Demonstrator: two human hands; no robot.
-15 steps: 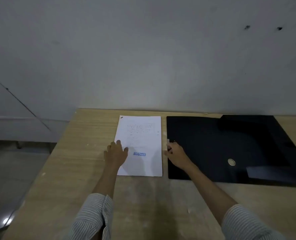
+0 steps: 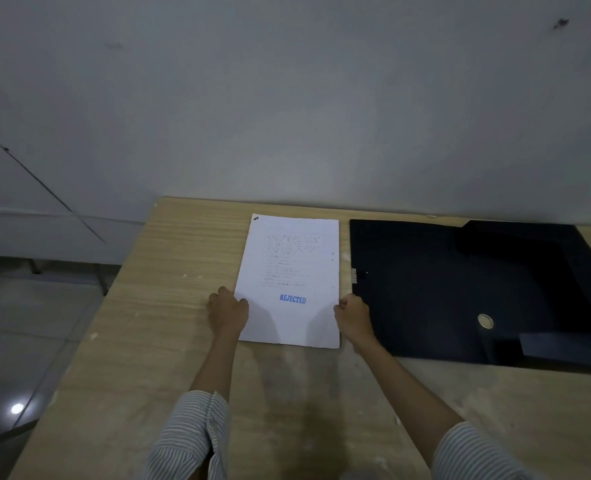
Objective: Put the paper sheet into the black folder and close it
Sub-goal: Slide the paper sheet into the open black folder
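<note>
A white paper sheet [image 2: 290, 271] with printed text and a blue "REJECTED" stamp lies flat on the wooden table. My left hand [image 2: 227, 311] curls over the sheet's left edge near the bottom. My right hand [image 2: 353, 317] curls over its right edge at the same height. The black folder [image 2: 443, 292] lies open and flat just right of the sheet, with a round metal button [image 2: 485, 321] on its inner face and a flap at its near right corner.
The wooden table [image 2: 169, 271] stands against a grey wall. Its left edge drops to a tiled floor [image 2: 27, 341]. Striped sleeves cover both forearms near the bottom of the view.
My right hand moved left from the folder's edge to the sheet's right edge. My left hand shifted from on top of the sheet to its left edge.
</note>
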